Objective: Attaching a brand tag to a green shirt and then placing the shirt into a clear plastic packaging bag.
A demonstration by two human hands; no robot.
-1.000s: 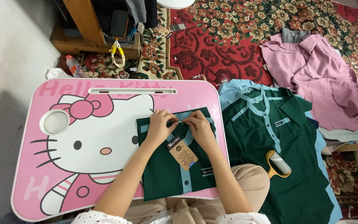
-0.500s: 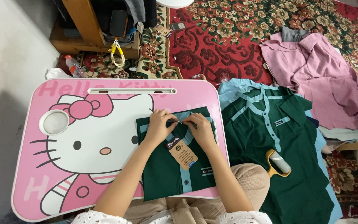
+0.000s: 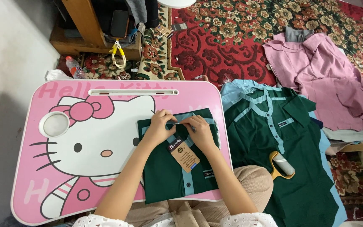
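Folded green shirt (image 3: 171, 170) on the pink lap table (image 3: 64, 176); its collar is pinched by left hand (image 3: 159, 128) and right hand (image 3: 200, 132)

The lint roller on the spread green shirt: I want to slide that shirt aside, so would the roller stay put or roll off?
The lint roller has a round barrel, so it would probably roll if tipped sideways. Its yellow handle curves around the barrel and may brake it. It looks light, and the spread green shirt under it is soft and rumpled, so tugging would likely shift it.
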